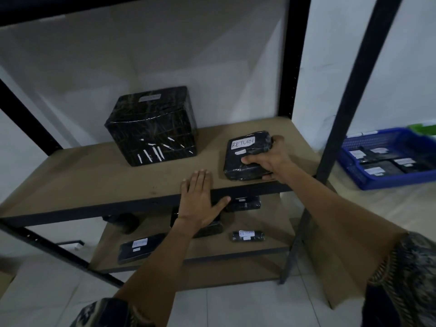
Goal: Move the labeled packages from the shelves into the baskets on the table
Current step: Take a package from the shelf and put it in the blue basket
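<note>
A small black wrapped package (245,156) with a white label reading RETURN lies at the right end of the middle shelf (99,175). My right hand (271,158) grips its right side, fingers curled over the top and thumb under the front edge. My left hand (200,199) lies flat with straight fingers on the shelf's front edge, just left of the package. A large black wrapped box (153,126) with a small white label stands further back on the same shelf. A blue basket (354,171) at the right holds several labeled black packages.
The lower shelf (212,251) carries several more black packages, among them a flat one (139,247) at the left and a small one (247,236) at the right. Black shelf uprights (354,90) stand between the shelf and the basket's table. White tiles cover the floor below.
</note>
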A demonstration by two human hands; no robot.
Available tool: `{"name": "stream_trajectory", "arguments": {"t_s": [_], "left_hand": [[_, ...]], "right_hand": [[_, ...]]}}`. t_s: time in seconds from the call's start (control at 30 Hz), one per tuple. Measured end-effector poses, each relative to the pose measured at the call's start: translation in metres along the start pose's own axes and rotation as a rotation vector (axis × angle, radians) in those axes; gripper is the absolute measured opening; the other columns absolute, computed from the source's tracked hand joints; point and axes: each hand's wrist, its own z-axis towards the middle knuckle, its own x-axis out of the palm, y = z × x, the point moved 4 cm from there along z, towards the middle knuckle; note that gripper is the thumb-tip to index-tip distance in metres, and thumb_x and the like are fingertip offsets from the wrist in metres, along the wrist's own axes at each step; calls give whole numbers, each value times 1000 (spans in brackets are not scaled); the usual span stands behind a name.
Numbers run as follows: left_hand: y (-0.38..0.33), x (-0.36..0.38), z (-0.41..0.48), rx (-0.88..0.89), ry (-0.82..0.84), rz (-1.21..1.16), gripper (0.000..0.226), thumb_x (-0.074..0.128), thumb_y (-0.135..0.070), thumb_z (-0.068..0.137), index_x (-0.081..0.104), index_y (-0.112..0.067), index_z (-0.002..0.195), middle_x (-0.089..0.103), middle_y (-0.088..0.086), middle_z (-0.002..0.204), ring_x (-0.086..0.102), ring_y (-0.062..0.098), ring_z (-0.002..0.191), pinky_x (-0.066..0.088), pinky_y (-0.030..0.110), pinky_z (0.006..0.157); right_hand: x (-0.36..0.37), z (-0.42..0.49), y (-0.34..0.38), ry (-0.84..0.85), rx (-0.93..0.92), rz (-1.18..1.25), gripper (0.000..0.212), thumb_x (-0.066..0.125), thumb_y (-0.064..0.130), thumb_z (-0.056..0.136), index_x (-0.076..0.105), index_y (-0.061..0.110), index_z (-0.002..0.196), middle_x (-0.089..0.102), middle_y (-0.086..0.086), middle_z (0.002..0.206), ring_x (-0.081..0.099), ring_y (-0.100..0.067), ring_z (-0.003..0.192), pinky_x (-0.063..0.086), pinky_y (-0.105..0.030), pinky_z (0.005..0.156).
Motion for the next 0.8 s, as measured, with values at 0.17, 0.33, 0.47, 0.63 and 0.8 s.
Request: {"name": "stream_trajectory", "arguments": {"t_s": [0.17, 0.33, 0.47, 0.63, 0.8], "left_hand": [[-18, -4, -21, -30, 15, -7, 96, 51, -59, 86, 1, -10, 152, -1, 9, 161, -6, 24, 148, 0, 50, 119], [-53, -8, -49, -74, 50, -76, 100, 60, -48, 86, -4, -9, 152, -5, 8, 161, -9, 24, 148, 1, 50, 120], [-103, -13, -78, -105, 59, -72, 101, 62, -46, 85, -4, -7, 152, -5, 9, 161, -8, 24, 148, 1, 48, 119], [-188, -17, -105, -45, 36, -116, 98, 64, -45, 85, 3, -7, 151, 1, 8, 161, -4, 22, 148, 3, 48, 119], [-276, -16, -114, 61, 49, -151, 99, 65, -46, 83, 5, -7, 152, 3, 9, 161, 0, 23, 148, 4, 46, 118]], "right_hand": [[-23, -37, -4, 112, -51, -88, 95, 90, 21, 57, 27, 30, 128, 54, 4, 114, 60, -23, 98, 49, -29, 47], [-65, -77, -12, 267, -276, -128, 106, 90, 5, 53, 25, 21, 136, 50, 1, 120, 54, -22, 114, 50, -32, 90], [-122, -111, -32, 257, -318, -148, 109, 92, 9, 50, 25, 22, 136, 51, -1, 123, 54, -22, 114, 47, -41, 101], [-210, -152, -58, 152, -330, -164, 107, 92, 7, 51, 28, 19, 136, 50, 1, 119, 53, -20, 112, 48, -29, 91], [-292, -180, -82, 83, -296, -204, 107, 91, 11, 53, 26, 22, 138, 49, -2, 125, 54, -20, 103, 40, -2, 46]]}}
